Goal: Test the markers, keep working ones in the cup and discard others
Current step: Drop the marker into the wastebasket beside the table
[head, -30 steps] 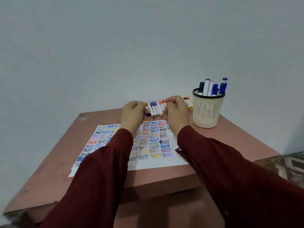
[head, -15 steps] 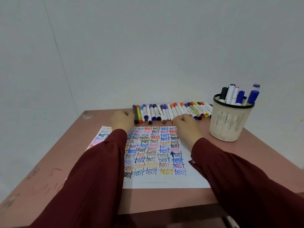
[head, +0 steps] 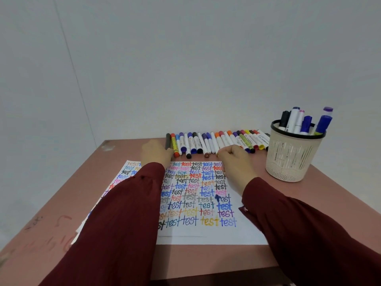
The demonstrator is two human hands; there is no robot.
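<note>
Left hand (head: pixel 156 153) and right hand (head: pixel 235 162) rest curled at the markers (head: pixel 216 141), likely straightening the row for testing; whether either grips one, I cannot tell.

Maroon sleeves (head: pixel 123 213) over white paper (head: pixel 206 238) packed with rows of "test" in blue, black, orange, yellow, pink. White-barrelled markers (head: pixel 206 143), caps purple, orange, blue, black. Cream slotted cup (head: pixel 288 159), black rim, on a pinkish-brown table (head: pixel 340 195).
</note>
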